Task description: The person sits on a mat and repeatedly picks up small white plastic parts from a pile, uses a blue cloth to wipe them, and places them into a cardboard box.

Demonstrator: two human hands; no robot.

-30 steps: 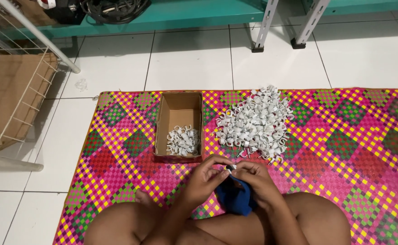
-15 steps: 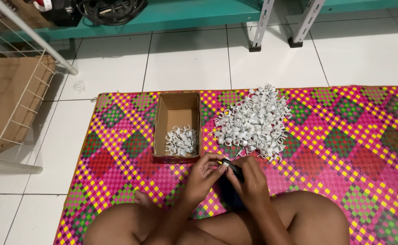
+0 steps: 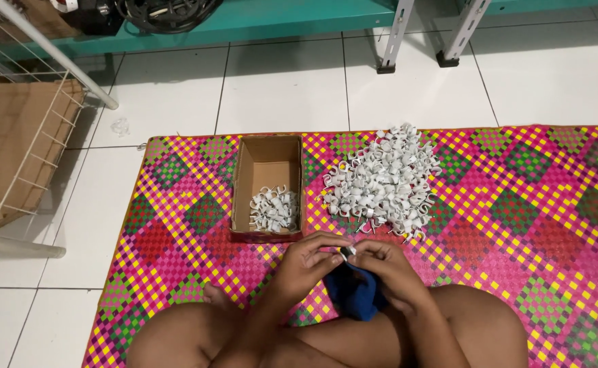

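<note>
I sit cross-legged on a bright woven mat [image 3: 517, 225]. My left hand [image 3: 309, 262] and my right hand [image 3: 384, 266] meet in front of me, fingertips pinched together on one small white cable clip [image 3: 348, 253]. A blue cloth [image 3: 353, 293] lies in my lap under the hands. Just beyond the hands is a heap of white cable clips [image 3: 384, 180]. To its left stands an open cardboard box [image 3: 267, 163] with several clips [image 3: 274, 210] at its near end.
White floor tiles surround the mat. A white wire rack [image 3: 33, 157] with cardboard in it stands at the left. A teal shelf [image 3: 265, 17] with black cables and two metal legs [image 3: 394, 41] runs along the top.
Both hands stayed together over my lap, working the small clip between the fingertips. The view shifted slightly; the heap and box have not moved.
</note>
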